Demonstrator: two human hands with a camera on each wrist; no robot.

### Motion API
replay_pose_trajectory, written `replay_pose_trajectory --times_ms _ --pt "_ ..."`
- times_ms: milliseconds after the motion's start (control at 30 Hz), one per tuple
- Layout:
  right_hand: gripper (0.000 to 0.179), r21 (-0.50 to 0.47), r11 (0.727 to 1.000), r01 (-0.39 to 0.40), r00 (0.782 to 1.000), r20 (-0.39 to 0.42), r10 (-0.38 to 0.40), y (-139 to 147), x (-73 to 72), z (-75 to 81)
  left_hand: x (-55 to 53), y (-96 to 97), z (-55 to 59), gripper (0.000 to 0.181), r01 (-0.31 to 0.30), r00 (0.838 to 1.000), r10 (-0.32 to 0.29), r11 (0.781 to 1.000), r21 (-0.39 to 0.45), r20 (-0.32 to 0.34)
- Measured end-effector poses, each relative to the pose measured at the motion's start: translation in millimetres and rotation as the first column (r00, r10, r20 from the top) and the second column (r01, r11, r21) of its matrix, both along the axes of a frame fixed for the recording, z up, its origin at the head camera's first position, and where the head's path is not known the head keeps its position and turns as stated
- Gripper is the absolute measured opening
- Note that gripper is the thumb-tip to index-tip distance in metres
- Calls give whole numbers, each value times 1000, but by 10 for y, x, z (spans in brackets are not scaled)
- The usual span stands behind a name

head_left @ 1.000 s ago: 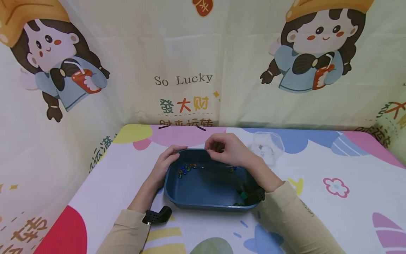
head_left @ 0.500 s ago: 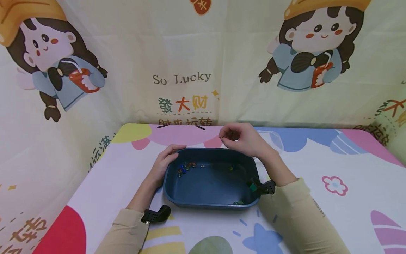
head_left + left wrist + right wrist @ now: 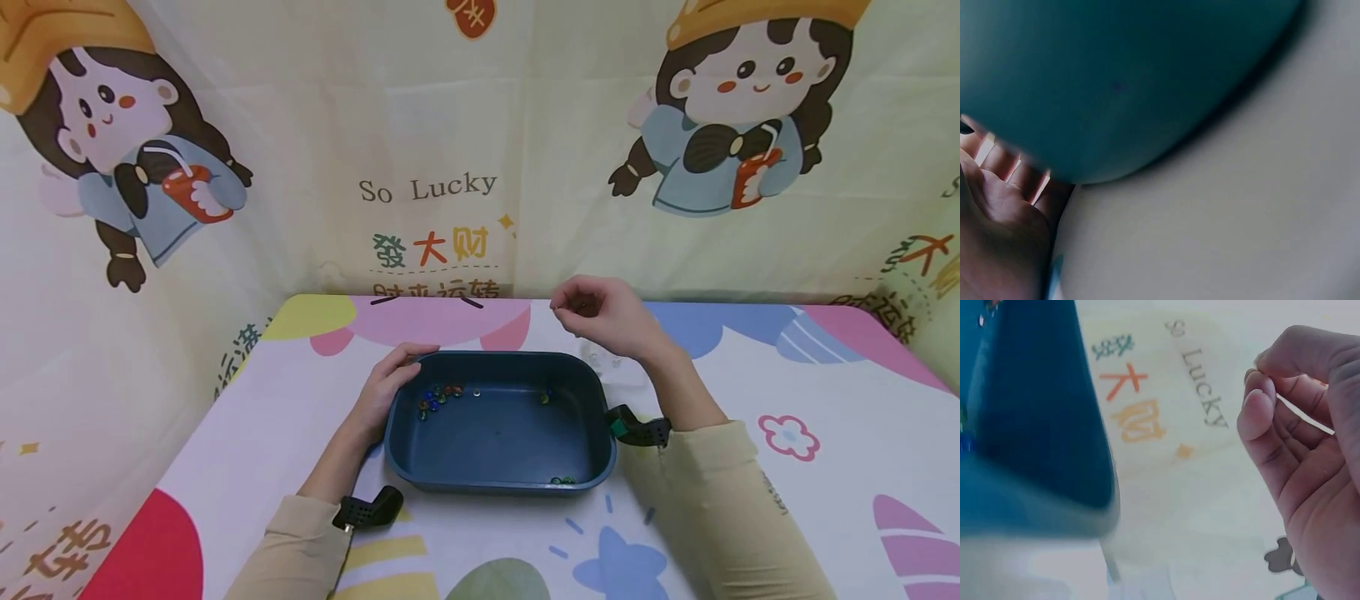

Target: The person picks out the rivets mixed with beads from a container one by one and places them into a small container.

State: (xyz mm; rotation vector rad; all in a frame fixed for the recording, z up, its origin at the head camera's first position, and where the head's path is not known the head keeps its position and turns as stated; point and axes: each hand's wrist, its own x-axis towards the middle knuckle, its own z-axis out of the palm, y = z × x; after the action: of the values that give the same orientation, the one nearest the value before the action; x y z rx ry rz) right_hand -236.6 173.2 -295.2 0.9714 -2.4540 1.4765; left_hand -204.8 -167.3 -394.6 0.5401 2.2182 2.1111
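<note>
A dark blue rectangular basin [image 3: 498,446] sits on the table with small glass marbles in it. Several coloured marbles [image 3: 435,400] cluster at its far left, and one pale marble [image 3: 477,393] lies apart. More marbles [image 3: 546,397] are at the far right, and green ones [image 3: 562,480] at the near right. My left hand [image 3: 386,387] grips the basin's far left corner, thumb at the rim. Beyond the right end, my right hand [image 3: 611,317] is raised with thumb and fingertips pinched together. A tiny dark speck shows at those fingertips; I cannot tell what it is.
Below my right hand a clear plastic box [image 3: 603,358] with small bits inside is partly hidden. A camera [image 3: 637,429] on my right wrist overlaps the basin's right edge. Behind the patterned table [image 3: 787,517] hangs a printed cloth [image 3: 577,167].
My right hand has moved from over the basin's far rim to the right and away, over the clear box, fingertips still pinched. My left hand stays on the basin.
</note>
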Motion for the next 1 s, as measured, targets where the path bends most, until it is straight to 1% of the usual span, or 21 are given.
replay_pose_trajectory --times_ms 267,367,500,600,733,867,1000 --pt "7 3 999 43 999 18 -43 149 -45 -4 2 1 -3 39 0 1000 0 1000 9 0" --pt "7 10 997 72 997 21 -72 204 -53 -10 2 5 -4 39 2 1000 -2 1000 9 -3" --pt "8 44 992 118 993 12 -119 278 -56 -12 -1 11 -5 39 4 1000 -4 1000 8 -3" --pt "9 77 983 165 986 9 -166 347 -60 -15 -3 14 -2 39 3 1000 -3 1000 8 -3" --pt "11 133 965 226 973 18 -231 454 -75 -29 4 10 2 40 1 1000 -1 1000 2 -4" --pt "12 169 952 254 964 37 -264 552 -92 -45 6 7 2 40 0 1000 0 1000 4 -3" --pt "13 180 949 258 960 61 -272 610 -103 -74 1 7 -4 39 -5 1000 5 1000 2 -3"
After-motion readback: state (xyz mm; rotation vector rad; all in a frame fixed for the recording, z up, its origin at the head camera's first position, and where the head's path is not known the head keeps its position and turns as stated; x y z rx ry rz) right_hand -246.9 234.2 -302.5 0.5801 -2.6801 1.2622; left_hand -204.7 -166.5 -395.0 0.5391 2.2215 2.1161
